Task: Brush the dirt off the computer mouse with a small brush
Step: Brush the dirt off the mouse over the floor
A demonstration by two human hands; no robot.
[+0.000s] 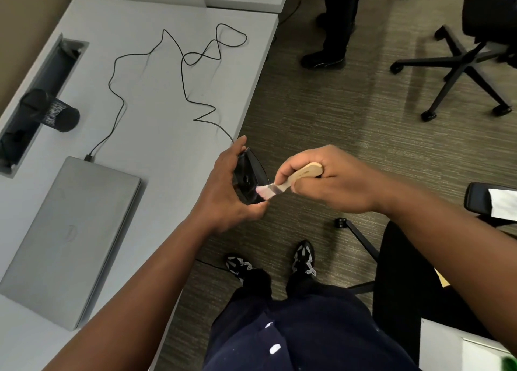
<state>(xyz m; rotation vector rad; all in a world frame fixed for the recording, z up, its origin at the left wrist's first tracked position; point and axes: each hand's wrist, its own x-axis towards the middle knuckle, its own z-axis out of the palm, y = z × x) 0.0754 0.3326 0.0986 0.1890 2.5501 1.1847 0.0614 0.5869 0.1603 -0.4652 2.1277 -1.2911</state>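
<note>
My left hand (226,186) grips a black wired computer mouse (249,179), held on its side beyond the desk's edge with its underside turned toward the brush. My right hand (327,180) holds a small brush (291,179) by its pale wooden handle. The brush's pinkish bristles (263,191) touch the lower part of the mouse's underside. The mouse's black cable (181,71) runs from the mouse in loose loops across the desk to the laptop. My fingers hide much of the mouse body.
A closed grey laptop (72,236) lies on the white desk (156,135). A black mesh cup (54,110) lies tipped by the cable slot (33,96). Another person's legs (335,21) stand at the top. Office chairs (470,63) stand on the carpet; a phone (492,201) at right.
</note>
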